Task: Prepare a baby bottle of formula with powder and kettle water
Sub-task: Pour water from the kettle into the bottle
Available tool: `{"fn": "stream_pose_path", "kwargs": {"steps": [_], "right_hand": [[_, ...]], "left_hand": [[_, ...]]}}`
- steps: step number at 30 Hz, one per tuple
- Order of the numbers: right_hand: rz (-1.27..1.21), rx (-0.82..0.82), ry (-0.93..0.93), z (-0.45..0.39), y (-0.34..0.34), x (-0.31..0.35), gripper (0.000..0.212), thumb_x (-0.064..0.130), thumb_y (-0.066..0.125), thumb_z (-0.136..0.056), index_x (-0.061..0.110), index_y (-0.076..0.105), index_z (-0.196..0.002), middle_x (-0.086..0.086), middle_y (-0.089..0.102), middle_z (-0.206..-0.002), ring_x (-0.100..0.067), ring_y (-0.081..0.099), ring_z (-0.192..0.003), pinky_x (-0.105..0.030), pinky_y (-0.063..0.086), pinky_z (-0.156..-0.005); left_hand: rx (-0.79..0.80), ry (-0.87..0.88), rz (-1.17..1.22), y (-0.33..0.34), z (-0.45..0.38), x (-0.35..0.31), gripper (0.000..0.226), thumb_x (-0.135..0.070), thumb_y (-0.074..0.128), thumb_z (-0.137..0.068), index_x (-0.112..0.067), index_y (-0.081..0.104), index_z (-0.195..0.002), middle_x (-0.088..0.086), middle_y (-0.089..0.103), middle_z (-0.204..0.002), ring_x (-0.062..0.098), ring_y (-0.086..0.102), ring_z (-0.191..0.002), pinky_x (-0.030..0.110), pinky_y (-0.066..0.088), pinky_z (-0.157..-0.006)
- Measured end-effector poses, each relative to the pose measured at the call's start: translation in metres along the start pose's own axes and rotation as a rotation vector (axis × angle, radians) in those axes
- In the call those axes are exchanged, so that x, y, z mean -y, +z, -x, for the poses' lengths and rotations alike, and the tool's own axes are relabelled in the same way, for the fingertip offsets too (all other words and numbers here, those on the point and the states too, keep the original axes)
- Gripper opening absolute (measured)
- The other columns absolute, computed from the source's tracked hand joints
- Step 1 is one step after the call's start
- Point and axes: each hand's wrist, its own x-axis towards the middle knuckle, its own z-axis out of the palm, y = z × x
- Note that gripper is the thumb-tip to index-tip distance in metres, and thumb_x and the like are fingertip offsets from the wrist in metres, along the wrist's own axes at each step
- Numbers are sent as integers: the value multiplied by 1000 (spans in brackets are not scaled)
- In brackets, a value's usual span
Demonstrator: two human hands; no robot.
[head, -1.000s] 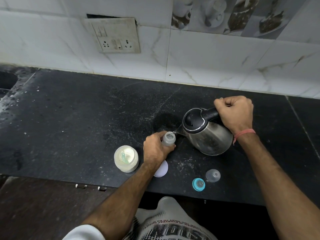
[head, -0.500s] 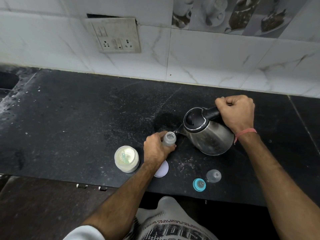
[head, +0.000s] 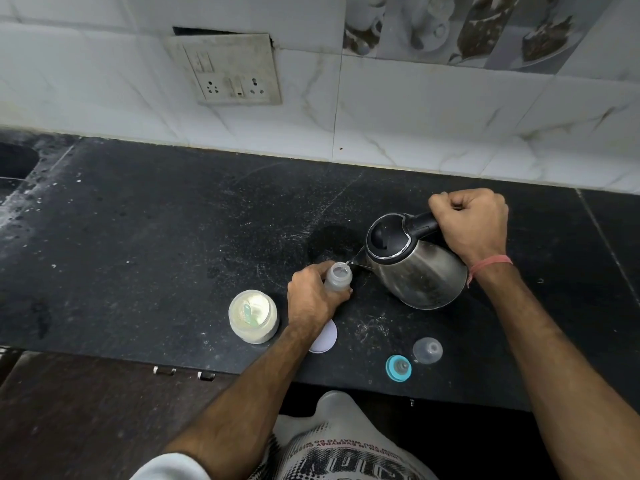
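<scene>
A small clear baby bottle stands upright on the black counter, and my left hand grips its body. My right hand holds the black handle of a steel kettle, which is tilted left with its spout over the bottle's mouth. A thin stream of water runs from the spout into the bottle. An open jar of pale powder with a green scoop inside stands left of my left hand.
A white lid lies partly under my left wrist. A teal ring with a teat and a clear cap sit near the counter's front edge. A socket plate hangs on the tiled wall; a sink lies far left.
Nearly nothing moved. Both hands hold the same grips, and the kettle stays tilted over the bottle, still pouring.
</scene>
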Motion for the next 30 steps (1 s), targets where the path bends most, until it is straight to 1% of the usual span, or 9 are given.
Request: {"fn": "stream_pose_path", "kwargs": {"steps": [3,6,10,13,16,19,22,26,30], "right_hand": [[18,-10,4,-1,0,1,55,29,67,-94,7,47,-47,-1,35,-41,-25,40,-45,-30,35,-65],[14,-9,-1,-1,0,1,55,29,67,-93,7,47,-47,0,37,-42,-31,46,-46,-30,37,-66],[16,-7,-9,0,1,2,55,30,67,-93,7,45,-48,-2,34,-42,-24,41,-47,-31,35,-66],[29,-6,-11,-1,1,3,55,31,66,-93,5,45,-49,-3,32,-43,-25,40,-48,-31,34,-66],[30,-5,-12,-1,1,4,56,30,67,-93,7,43,-48,-2,31,-43,-26,40,-47,-31,35,-66],[35,-4,-5,-1,1,5,55,30,67,-93,7,44,-48,-2,32,-43,-31,42,-47,-31,36,-66],[40,-3,-8,-1,1,5,55,30,67,-93,6,45,-48,-2,31,-42,-26,39,-47,-32,36,-65],[35,-2,-7,-1,1,5,55,31,66,-92,6,45,-48,-2,32,-42,-25,38,-47,-32,37,-66],[31,0,-5,-1,1,5,55,29,67,-93,7,45,-47,-2,32,-42,-24,39,-46,-30,35,-63]], "left_hand": [[-2,11,8,1,1,0,51,-44,96,-72,-50,78,-119,-15,84,-103,13,79,-102,44,64,-99],[-1,14,9,1,0,2,52,-46,95,-71,-52,78,-120,-19,83,-102,10,78,-102,42,64,-99],[-3,10,-2,2,-1,2,49,-42,98,-74,-47,83,-120,-18,84,-104,9,78,-103,40,63,-100],[-9,10,-9,1,0,1,49,-45,97,-73,-48,82,-119,-19,84,-102,9,78,-102,40,63,-99],[-5,12,-11,1,0,2,48,-44,97,-73,-48,82,-119,-19,83,-103,8,78,-102,40,63,-99],[-8,15,-8,1,0,2,47,-43,97,-73,-48,82,-118,-19,83,-102,9,78,-102,41,63,-99],[-10,15,-9,1,0,2,47,-43,97,-74,-48,82,-118,-18,83,-102,10,78,-102,40,63,-99],[-1,9,-10,1,-1,2,49,-39,100,-75,-46,83,-121,-16,84,-107,11,78,-106,40,63,-101],[2,-2,6,2,-1,3,51,-42,99,-73,-48,82,-121,-18,84,-105,10,78,-104,40,63,-100]]}}
